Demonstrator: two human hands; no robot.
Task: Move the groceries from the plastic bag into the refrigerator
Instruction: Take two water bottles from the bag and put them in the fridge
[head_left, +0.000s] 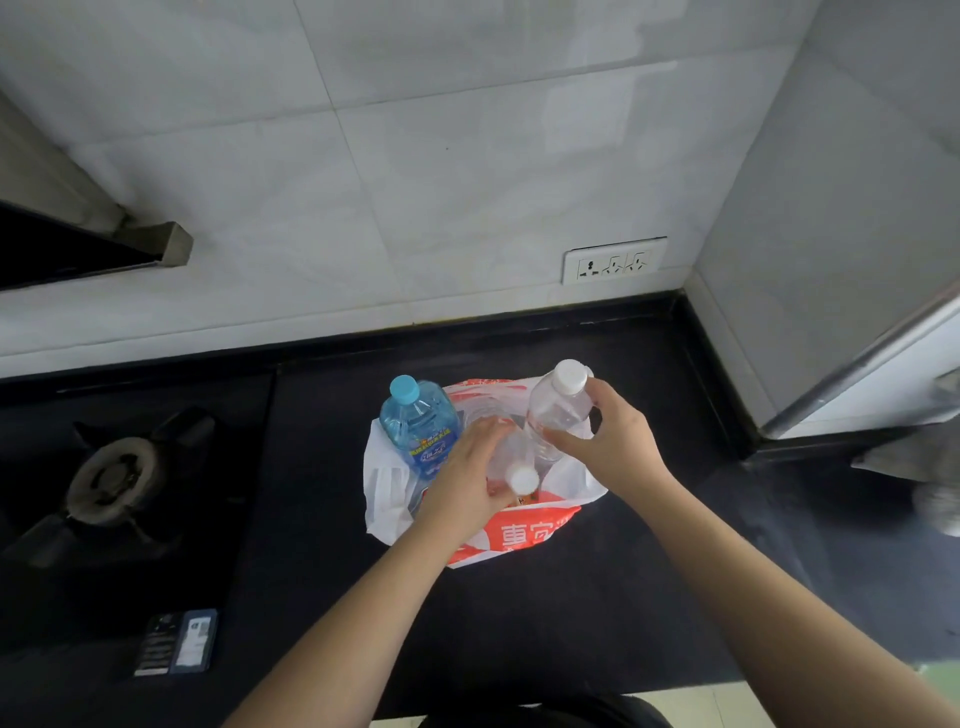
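1. A black gas burner (111, 480) sits at the far left of the dark stone tabletop (597, 597), with a small dark phone-like device (176, 643) lying flat nearer the camera.
2. Right of the burner, a white-and-orange plastic shopping bag (514, 535) stands open on the tabletop, and a tall blue-tinted water bottle with a light blue cap (420, 423) stands upright against the bag's left side.
3. The left hand (467, 480) reaches into the bag's mouth; its fingers (480, 434) lie around a clear bottle with a white cap (522, 480), though how firmly they grip cannot be told from this angle.
4. That bottle seems to lean with its cap toward the camera and its body running down into the bag, so a lift would likely have to follow that long axis up and out.
5. The right hand (605, 434) grasps a second clear plastic bottle with a white screw cap (561, 405), thumb and fingers curled round its upper body just below the cap; the bottle stands nearly upright, risen above the bag's rim.
6. A white wall socket (613, 260) is set in the tiled wall behind.
7. At the far right edge a white, metal-trimmed panel (883, 364) shows, possibly the refrigerator; the right hand is the nearer to it.
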